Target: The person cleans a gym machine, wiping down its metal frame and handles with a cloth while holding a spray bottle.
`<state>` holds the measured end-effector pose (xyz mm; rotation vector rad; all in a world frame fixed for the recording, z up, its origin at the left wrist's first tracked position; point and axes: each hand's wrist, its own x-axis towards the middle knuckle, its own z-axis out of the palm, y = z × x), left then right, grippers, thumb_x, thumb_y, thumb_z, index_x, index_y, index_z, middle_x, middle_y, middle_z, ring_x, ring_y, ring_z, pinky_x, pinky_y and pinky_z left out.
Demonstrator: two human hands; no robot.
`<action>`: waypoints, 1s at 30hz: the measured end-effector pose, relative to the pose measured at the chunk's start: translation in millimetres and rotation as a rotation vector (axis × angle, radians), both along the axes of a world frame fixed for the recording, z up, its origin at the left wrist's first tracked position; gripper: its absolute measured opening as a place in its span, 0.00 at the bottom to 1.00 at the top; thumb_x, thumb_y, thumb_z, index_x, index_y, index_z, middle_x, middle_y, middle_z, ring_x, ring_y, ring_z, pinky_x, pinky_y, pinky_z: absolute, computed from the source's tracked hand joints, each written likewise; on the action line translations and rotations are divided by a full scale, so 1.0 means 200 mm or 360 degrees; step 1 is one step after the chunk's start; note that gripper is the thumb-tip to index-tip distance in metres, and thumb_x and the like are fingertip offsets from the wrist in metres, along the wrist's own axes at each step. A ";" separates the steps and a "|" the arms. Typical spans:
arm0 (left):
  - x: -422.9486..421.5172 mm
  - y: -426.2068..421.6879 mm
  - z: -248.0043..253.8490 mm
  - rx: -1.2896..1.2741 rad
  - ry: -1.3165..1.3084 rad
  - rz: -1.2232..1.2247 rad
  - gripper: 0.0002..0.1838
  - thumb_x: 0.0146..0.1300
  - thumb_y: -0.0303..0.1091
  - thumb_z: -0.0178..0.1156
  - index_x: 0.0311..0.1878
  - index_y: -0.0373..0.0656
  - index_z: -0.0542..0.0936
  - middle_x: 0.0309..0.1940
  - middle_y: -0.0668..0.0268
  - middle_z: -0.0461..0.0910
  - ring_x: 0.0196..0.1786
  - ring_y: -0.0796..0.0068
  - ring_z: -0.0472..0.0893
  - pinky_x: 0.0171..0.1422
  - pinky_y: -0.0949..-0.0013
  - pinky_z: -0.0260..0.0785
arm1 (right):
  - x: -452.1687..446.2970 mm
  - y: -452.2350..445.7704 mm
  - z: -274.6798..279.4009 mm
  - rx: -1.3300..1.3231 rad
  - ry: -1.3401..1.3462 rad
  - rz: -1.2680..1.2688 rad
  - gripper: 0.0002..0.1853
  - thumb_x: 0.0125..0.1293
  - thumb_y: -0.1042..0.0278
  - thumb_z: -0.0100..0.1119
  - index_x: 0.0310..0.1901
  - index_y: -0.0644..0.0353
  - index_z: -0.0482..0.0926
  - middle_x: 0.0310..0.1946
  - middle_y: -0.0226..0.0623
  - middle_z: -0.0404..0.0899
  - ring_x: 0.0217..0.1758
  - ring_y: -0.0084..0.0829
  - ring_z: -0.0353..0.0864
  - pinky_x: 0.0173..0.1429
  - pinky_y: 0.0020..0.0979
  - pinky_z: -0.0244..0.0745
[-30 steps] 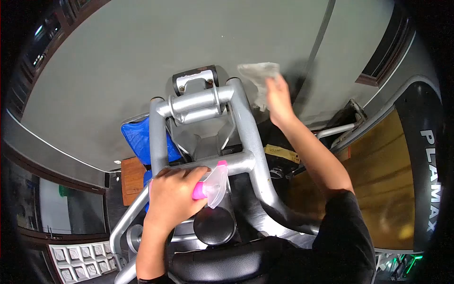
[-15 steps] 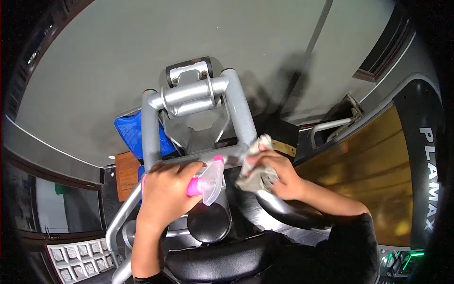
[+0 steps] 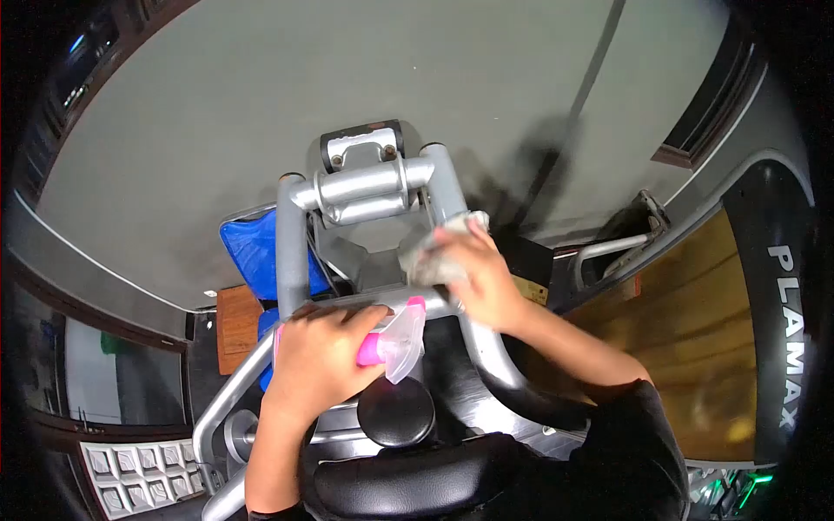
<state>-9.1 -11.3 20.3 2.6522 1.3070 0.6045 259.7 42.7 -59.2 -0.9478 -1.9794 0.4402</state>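
My left hand is closed around a spray bottle, whose clear and pink spray head sticks out to the right of my fingers. The bottle's body is mostly hidden under the hand, near the left side of a grey metal machine frame. In my right hand is a crumpled pale cloth, slightly blurred. It lies at the frame's right upright, just above the crossbar. Below the hands are a round black pad and a black padded seat.
A blue padded seat and a brown wooden box stand behind the frame at left. To the right is a large panel lettered PLAMAX. A curved chrome bar runs below my right arm. A grey wall rises behind.
My right hand has moved up and slightly left with the cloth, from the bar's lower right bend to the upright. My left hand keeps its hold on the spray bottle; the view has shifted slightly.
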 end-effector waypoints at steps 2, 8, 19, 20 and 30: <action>-0.01 0.00 0.01 -0.0030 -0.0015 -0.0027 0.24 0.43 0.44 0.71 0.47 0.52 0.83 0.27 0.61 0.83 0.32 0.55 0.84 0.39 0.55 0.77 | 0.03 -0.11 0.03 0.0136 -0.0321 0.0090 0.19 0.66 0.69 0.55 0.57 0.66 0.76 0.47 0.50 0.81 0.56 0.45 0.80 0.62 0.39 0.73; -0.09 0.02 0.06 -0.0234 -0.0211 -0.0032 0.20 0.47 0.40 0.71 0.47 0.49 0.83 0.28 0.58 0.84 0.33 0.52 0.84 0.37 0.54 0.75 | 0.19 -0.33 0.13 -0.1158 0.0080 0.0853 0.17 0.65 0.71 0.51 0.53 0.68 0.77 0.47 0.45 0.83 0.53 0.39 0.83 0.62 0.38 0.75; -0.56 0.08 0.03 -0.0274 -0.0831 0.0672 0.18 0.57 0.39 0.71 0.45 0.35 0.84 0.29 0.58 0.85 0.33 0.70 0.84 0.41 0.65 0.74 | 0.03 -0.38 -0.10 -0.0881 0.0696 0.0329 0.16 0.67 0.68 0.54 0.51 0.70 0.76 0.39 0.39 0.86 0.42 0.31 0.86 0.48 0.30 0.78; -0.60 0.07 -0.03 -0.0318 -0.0901 0.0772 0.17 0.58 0.38 0.71 0.45 0.35 0.84 0.30 0.59 0.86 0.34 0.71 0.84 0.42 0.65 0.75 | 0.02 -0.39 -0.12 -0.0902 0.0737 0.0344 0.16 0.64 0.74 0.53 0.52 0.72 0.76 0.38 0.43 0.86 0.41 0.33 0.88 0.49 0.31 0.79; -0.61 0.12 -0.27 -0.0399 -0.1046 0.0876 0.11 0.58 0.33 0.68 0.40 0.37 0.84 0.29 0.63 0.85 0.33 0.76 0.83 0.41 0.67 0.75 | 0.01 -0.37 -0.05 -0.0823 0.0581 0.0376 0.14 0.69 0.62 0.54 0.48 0.65 0.76 0.36 0.35 0.82 0.39 0.26 0.83 0.47 0.28 0.77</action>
